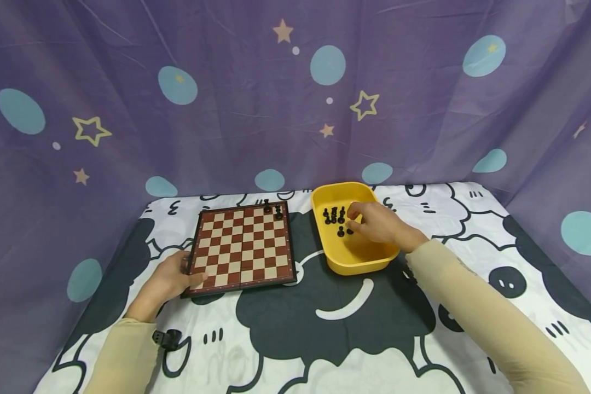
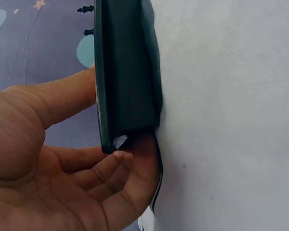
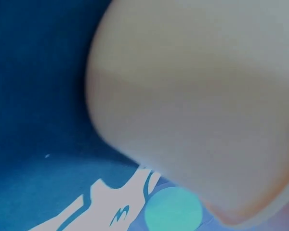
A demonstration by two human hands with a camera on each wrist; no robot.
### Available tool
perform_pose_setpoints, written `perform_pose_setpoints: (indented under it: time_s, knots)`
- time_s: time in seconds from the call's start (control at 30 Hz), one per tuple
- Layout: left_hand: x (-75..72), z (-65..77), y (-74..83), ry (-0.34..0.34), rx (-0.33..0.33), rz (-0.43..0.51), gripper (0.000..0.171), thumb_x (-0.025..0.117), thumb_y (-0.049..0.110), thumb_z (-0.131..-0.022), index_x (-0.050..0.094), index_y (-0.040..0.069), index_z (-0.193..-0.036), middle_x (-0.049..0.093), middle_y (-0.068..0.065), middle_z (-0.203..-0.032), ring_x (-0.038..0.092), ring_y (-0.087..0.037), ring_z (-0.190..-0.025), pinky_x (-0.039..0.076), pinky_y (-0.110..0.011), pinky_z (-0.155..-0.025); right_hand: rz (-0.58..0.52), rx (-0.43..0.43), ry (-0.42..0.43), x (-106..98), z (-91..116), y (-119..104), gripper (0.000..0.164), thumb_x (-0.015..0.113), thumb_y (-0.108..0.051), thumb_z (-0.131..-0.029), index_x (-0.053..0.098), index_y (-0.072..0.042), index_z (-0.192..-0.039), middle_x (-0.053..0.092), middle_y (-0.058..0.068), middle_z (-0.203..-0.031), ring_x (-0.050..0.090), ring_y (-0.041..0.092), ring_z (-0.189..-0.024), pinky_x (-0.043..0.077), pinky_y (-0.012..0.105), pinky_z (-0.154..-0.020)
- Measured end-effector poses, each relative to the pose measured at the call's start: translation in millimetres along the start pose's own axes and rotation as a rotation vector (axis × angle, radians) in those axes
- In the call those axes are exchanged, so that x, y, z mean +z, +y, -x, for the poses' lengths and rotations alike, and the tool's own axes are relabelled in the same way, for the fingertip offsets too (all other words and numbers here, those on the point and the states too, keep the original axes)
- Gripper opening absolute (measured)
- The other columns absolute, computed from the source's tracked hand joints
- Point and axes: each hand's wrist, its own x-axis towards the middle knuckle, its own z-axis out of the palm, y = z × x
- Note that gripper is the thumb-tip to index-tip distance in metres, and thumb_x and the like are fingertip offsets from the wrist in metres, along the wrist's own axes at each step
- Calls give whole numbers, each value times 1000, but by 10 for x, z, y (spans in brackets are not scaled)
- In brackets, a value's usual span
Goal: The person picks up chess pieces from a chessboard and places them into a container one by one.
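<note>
My left hand (image 1: 169, 279) grips a checkered chessboard (image 1: 248, 249) by its near left corner. The thumb lies over the top and the fingers curl under the edge, which the left wrist view shows from the side. Two black chess pieces (image 1: 278, 212) stand on the board's far right corner. To the right is a yellow plastic basin (image 1: 357, 268) with several black chess pieces (image 1: 334, 215) inside. My right hand (image 1: 376, 221) reaches in over its right side, thumb and forefinger apart, close above a black piece (image 1: 350, 231). The right wrist view does not show that hand.
A cartoon-print cloth (image 1: 295, 328) in white and dark grey covers the table. Behind it hangs a purple curtain (image 1: 226, 137) with stars and blue spots. A small black device (image 1: 168, 339) sits at the left wrist.
</note>
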Motion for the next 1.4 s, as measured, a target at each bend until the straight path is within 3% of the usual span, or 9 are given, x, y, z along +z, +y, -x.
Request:
perform_pose_setpoints:
  time_s: [0.53,0.73,1.07,1.4]
  knots:
    - [-7,3,8,2,1,-4,88,76,35,-82,28,-11,-141,55,-27,-111,57,-33,-93,46,-46,-72,-40,-133,48,23,-47,-317,17,68,-24,-89,67,-10,-97,66,-2,-92,59,18,-80,45,33,-74]
    - [1,4,8,0,-2,-1,87,75,34,-82,29,-10,-141,55,-26,-111,57,-33,-93,46,-45,-72,-41,-114,47,20,-101,-461,18,67,-27,-90,68,-13,-101,65,-6,-91,57,9,-73,47,30,-71]
    - [-14,11,6,-7,-17,7,85,75,33,-82,30,-9,-140,54,-26,-114,55,-34,-96,45,-47,-75,-63,-99,44,66,-262,-701,23,65,-31,-91,67,-13,-106,67,-1,-99,61,18,-83,48,34,-76]
    - [-23,21,15,-5,-4,14,85,75,33,-82,29,-10,-140,54,-27,-113,56,-33,-94,46,-45,-73,-104,-93,42,185,-451,-907,22,65,-31,-91,65,-14,-106,65,-2,-101,58,13,-83,49,31,-75]
